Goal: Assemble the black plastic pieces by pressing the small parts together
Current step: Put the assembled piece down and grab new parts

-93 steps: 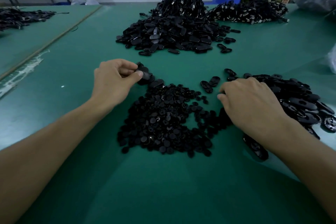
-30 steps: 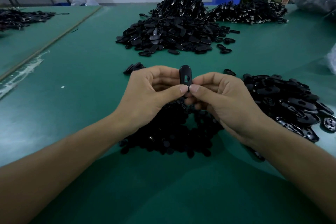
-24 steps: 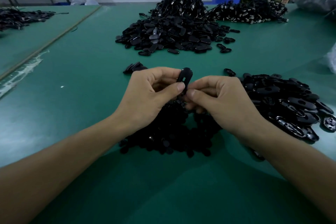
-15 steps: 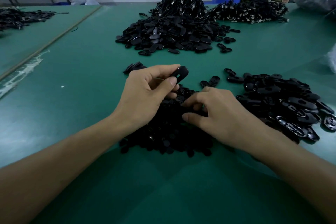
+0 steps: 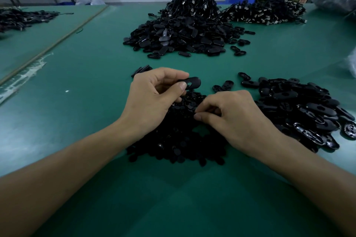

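Pinching a black oval piece (image 5: pixel 190 83), the left hand (image 5: pixel 154 100) hovers; the right hand (image 5: pixel 237 119) curls into little round parts (image 5: pixel 173 140), and I can't tell its grip.

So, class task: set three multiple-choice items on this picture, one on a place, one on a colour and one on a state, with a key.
1. Where are the right grip's fingertips? A at the pile of small round parts; B raised in the air; C in a pocket.
2. What colour is the table top? A green; B red; C white.
3. What is the left grip doing? A lying flat; B pinching an oval piece; C making an empty fist.
Key: A, its fingertips reach into the small parts; A, the bare surface is green; B, thumb and fingers pinch the piece.
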`<action>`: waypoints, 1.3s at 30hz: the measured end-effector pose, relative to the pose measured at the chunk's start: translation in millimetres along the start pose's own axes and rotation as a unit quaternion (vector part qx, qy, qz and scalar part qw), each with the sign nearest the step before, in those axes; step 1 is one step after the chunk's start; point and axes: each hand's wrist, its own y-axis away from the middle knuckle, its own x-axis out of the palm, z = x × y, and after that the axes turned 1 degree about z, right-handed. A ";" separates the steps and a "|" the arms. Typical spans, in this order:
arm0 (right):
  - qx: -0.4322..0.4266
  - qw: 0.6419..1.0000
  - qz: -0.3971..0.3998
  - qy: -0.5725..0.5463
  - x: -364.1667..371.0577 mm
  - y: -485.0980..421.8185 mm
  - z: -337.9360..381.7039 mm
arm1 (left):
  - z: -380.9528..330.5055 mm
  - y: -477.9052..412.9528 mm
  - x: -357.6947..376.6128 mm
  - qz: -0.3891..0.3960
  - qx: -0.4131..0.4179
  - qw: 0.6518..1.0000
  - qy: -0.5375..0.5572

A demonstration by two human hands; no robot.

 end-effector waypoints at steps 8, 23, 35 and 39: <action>0.006 0.998 0.052 0.046 -1.5 -1.7 -2.5 | 0.7 -0.3 -0.2 -0.010 -0.008 1.000 -0.005; -0.003 0.995 0.067 0.080 -2.2 0.0 3.8 | -2.0 0.6 0.7 -0.002 -0.010 1.000 -0.001; 0.006 0.995 0.030 0.099 -5.6 2.5 6.8 | -0.6 1.1 1.4 0.005 -0.010 1.000 -0.003; -0.015 0.995 0.009 0.095 -4.6 2.6 5.7 | 0.1 0.9 2.1 0.004 -0.011 1.000 -0.003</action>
